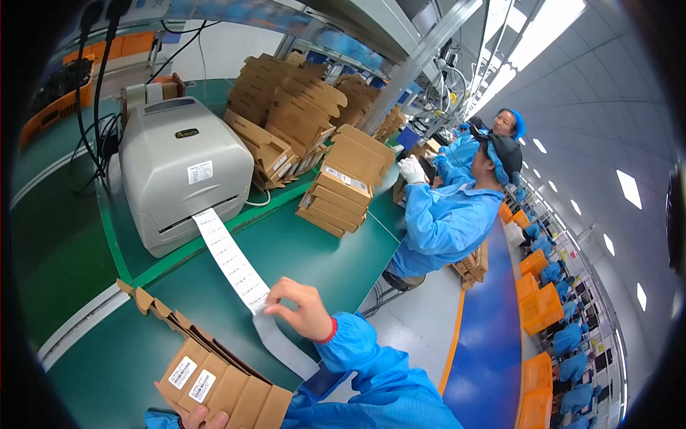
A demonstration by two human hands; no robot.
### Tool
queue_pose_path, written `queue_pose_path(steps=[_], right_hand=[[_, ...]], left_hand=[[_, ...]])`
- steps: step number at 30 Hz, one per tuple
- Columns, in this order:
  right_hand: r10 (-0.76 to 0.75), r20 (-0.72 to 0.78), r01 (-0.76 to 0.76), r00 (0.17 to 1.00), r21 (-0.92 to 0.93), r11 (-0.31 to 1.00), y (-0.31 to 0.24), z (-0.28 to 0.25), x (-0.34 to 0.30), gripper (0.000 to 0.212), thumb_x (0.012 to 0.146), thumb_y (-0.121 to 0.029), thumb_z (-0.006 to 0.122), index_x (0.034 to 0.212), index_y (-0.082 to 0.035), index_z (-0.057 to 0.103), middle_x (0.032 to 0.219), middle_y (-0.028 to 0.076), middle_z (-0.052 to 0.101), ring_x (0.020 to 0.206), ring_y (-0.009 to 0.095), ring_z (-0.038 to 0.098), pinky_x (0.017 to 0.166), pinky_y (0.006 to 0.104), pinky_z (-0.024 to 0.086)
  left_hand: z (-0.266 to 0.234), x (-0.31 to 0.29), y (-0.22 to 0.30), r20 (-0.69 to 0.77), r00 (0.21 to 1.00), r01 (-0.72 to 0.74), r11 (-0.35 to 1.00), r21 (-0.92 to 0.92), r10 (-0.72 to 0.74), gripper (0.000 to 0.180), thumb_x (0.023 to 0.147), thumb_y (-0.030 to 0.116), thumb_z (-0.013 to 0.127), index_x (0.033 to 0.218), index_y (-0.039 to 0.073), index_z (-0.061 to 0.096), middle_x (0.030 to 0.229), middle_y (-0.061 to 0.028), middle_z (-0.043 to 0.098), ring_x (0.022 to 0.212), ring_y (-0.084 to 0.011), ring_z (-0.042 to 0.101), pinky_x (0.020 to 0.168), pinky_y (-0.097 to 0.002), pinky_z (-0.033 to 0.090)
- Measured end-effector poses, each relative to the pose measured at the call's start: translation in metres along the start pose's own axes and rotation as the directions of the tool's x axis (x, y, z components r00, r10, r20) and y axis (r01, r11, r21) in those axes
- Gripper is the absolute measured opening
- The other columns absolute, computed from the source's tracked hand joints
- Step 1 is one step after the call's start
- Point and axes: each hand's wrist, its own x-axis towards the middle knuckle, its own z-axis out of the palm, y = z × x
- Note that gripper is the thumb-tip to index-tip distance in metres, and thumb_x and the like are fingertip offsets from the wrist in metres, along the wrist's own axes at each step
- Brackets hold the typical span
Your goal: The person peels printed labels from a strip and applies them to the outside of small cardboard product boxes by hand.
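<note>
My left hand [204, 417], at the lower edge, grips a brown cardboard box [229, 382] with its fingers over the near side. Two white printed labels [193, 379] stick to the box, and its lid flap stands up at the far side. A long white label strip [229, 254] comes out of a grey label printer [182, 161] and runs down over the green table. My right hand [304, 309] pinches at the strip's right edge with thumb and forefinger; whether a single label has come loose there is hard to see. Below my fingers the strip continues as blank backing.
Beyond the printer, several flattened and folded brown boxes [286, 107] stand in rows. A stack of boxes [336, 193] sits right of the printer. Black cables [100, 107] hang at the left. A co-worker in blue [450, 214] works farther along the bench.
</note>
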Motion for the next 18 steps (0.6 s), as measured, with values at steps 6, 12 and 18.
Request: queue_pose_path(steps=[6, 12, 18], right_hand=[[-0.367, -0.166, 0.226, 0.915, -0.542, 0.809, -0.048, -0.013, -0.017, 0.018, 0.067, 0.005, 0.063, 0.081, -0.003, 0.055, 0.105, 0.015, 0.046, 0.087, 0.028, 0.050, 0.077, 0.0313, 0.043], [-0.459, -0.221, 0.323, 0.860, -0.462, 0.826, -0.102, -0.007, -0.034, 0.022, 0.065, 0.013, 0.059, 0.081, -0.002, 0.055, 0.098, 0.016, 0.047, 0.080, 0.025, 0.053, 0.070, 0.0295, 0.046], [-0.184, 0.112, 0.193, 0.976, -0.076, 0.978, -0.130, 0.013, -0.031, 0.012, 0.071, 0.007, 0.060, 0.078, -0.002, 0.058, 0.074, 0.009, 0.054, 0.065, 0.018, 0.055, 0.053, 0.0253, 0.043]], left_hand=[[-0.003, -0.017, 0.006, 0.087, 0.996, -0.003, 0.999, -0.043, 0.007, 0.053, 0.081, 0.053, 0.042, 0.127, 0.029, 0.032, 0.133, -0.0092, 0.030, 0.122, -0.0361, 0.027, 0.082, -0.0714, 0.026], [-0.013, 0.006, 0.008, 0.136, 0.991, -0.019, 1.000, 0.023, 0.015, 0.044, 0.084, 0.045, 0.043, 0.125, 0.031, 0.033, 0.134, -0.0090, 0.029, 0.123, -0.0356, 0.027, 0.085, -0.0682, 0.028], [-0.003, 0.020, 0.013, 0.032, 0.987, 0.162, 0.979, -0.126, -0.159, 0.029, 0.088, 0.040, 0.041, 0.117, 0.038, 0.040, 0.120, 0.0015, 0.038, 0.118, -0.0161, 0.033, 0.085, -0.0765, 0.018]])
